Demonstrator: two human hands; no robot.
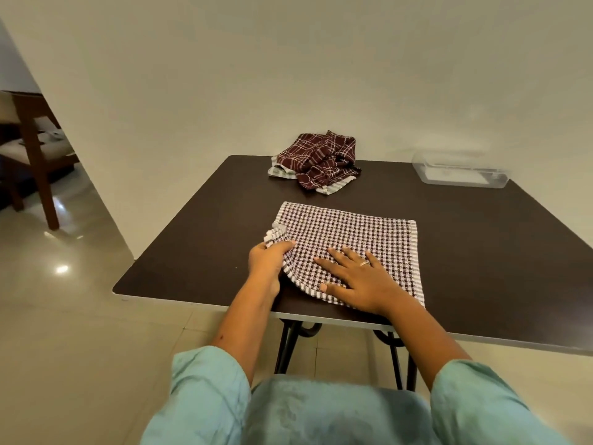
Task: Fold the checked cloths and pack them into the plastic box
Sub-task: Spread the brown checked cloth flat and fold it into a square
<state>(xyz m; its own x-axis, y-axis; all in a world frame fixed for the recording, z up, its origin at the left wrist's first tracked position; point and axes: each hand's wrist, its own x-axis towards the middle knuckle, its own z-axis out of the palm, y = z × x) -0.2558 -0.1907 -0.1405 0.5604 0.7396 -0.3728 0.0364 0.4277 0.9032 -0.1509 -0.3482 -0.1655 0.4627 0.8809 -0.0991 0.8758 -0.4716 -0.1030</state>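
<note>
A small-checked white and maroon cloth [349, 239] lies spread on the dark table [481, 252], near its front edge. My left hand [268, 261] grips the cloth's near left corner, which is bunched and lifted a little. My right hand [359, 279] lies flat on the cloth's near part, fingers spread, a ring on one finger. A heap of dark maroon checked cloths [319, 162] sits crumpled at the table's far edge. The clear plastic box [459, 171] stands at the far right of the table, by the wall.
The table stands against a plain wall. A wooden chair [32, 149] stands on the tiled floor at the far left. My light blue sleeves and lap fill the bottom of the view.
</note>
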